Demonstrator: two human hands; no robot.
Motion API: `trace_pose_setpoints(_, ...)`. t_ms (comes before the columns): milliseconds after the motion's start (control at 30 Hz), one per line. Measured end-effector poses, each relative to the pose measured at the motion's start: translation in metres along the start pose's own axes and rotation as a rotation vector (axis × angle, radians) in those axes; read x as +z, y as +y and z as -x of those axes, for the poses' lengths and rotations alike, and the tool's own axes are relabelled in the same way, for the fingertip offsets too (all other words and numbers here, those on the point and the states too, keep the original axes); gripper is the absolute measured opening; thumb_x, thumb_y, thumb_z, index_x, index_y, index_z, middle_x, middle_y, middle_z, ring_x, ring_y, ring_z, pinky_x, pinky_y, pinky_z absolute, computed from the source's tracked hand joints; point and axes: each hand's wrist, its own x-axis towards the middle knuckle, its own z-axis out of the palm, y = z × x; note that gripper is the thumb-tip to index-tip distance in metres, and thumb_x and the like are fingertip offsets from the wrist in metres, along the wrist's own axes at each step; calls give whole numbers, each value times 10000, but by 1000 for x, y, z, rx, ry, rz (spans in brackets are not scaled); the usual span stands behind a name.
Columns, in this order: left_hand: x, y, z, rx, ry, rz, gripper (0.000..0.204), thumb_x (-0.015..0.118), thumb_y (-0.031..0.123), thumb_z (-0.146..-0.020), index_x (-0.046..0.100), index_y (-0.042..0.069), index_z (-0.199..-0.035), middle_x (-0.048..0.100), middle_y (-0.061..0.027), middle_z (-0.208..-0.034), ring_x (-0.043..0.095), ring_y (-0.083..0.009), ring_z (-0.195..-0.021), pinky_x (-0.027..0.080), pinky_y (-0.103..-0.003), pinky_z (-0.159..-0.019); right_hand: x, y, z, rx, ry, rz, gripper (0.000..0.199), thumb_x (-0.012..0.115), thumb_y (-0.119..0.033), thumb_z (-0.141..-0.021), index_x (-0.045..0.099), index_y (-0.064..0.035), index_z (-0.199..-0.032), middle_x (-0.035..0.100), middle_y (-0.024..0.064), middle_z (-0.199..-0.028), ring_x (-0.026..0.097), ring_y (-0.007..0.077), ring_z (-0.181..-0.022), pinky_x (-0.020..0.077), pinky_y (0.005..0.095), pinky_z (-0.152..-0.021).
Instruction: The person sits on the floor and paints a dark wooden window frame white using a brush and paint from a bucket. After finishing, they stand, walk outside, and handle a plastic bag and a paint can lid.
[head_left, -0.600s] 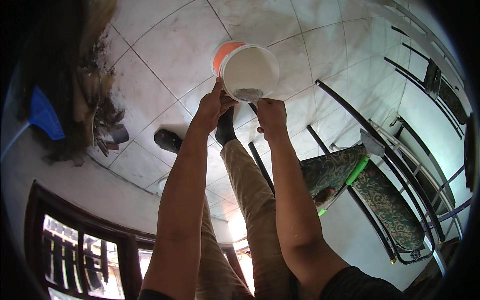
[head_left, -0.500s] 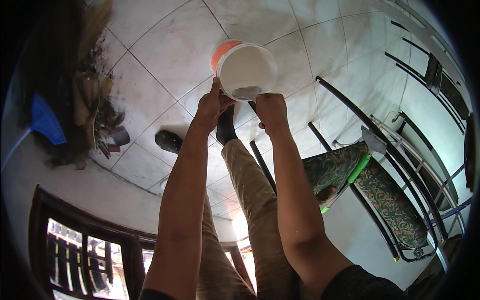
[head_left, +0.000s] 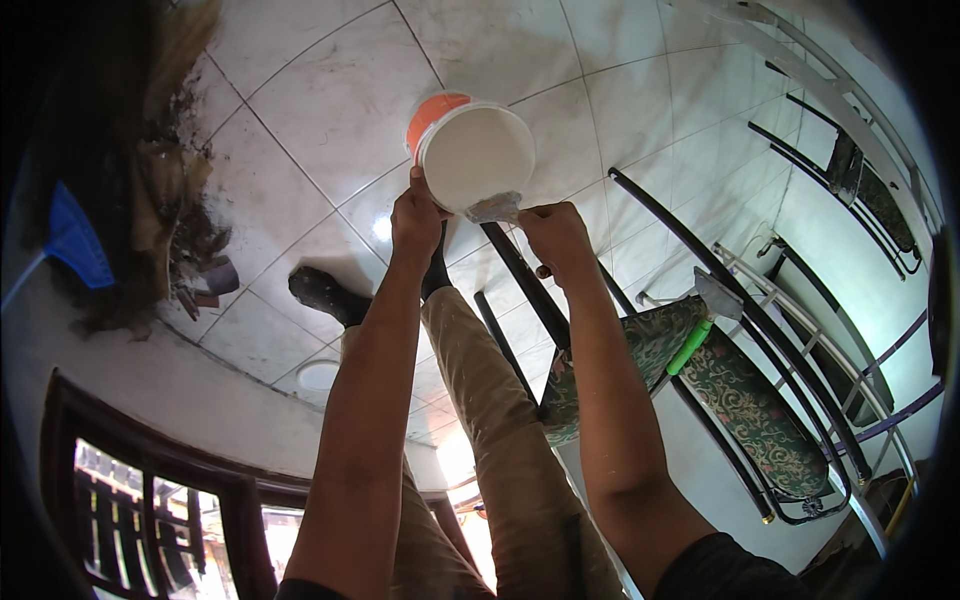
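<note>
The right hand is closed, thumb and fingers pinching a grey flat-bladed scraper whose blade sits at the near rim of the bucket (its handle is mostly hidden in the grip, so its length is hard to tell). The left hand is partly curled, gripping the bucket by its near left side, thumb up along the outside wall. That bucket, white inside with orange on its outer wall, is held out ahead, between the hands and above the tiled floor. A dark-socked foot stands on the tiles to the left. To the right is a chair with green patterned upholstery, a green-handled tool against it; far left, a blue dustpan.
</note>
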Motion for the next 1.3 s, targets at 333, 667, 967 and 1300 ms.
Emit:
trace_pose_setpoints(333,-1,-8,-5,43,-24,61,837,352,646,-1206,800,-60,-1162,802,-155,-959,783,-232,-878,644,-377,-882,-15,-2,13,-62,6,89,425,705,-264,-1013,825,61,-1259,552,22,-655,534,158,-526,505,358,-427)
trace_pose_setpoints(667,-2,-1,1,23,-7,22,871,346,687,-1193,818,-36,-1079,797,-132,-928,770,-222,-863,616,-393,-865,-40,-3,16,-62,0,138,390,724,-252,-1001,834,65,-1199,580,39,-677,515,153,-500,461,343,-424)
trace_pose_setpoints(967,-9,-18,-14,-7,-19,-84,929,306,769,-1156,814,16,-964,781,-95,-828,775,-234,-884,572,-409,-952,-50,-4,20,-295,171,342,302,722,-238,-1010,784,50,-946,761,204,-774,760,400,-683,579,496,-631)
trace_pose_setpoints(1300,-10,5,2,-76,-100,18,889,348,705,-1183,740,-81,-1318,803,-168,-1059,791,-230,-928,654,-369,-939,58,-4,24,-795,365,1028,223,669,-129,-1033,666,17,-1202,717,239,-1052,828,362,-839,687,421,-661)
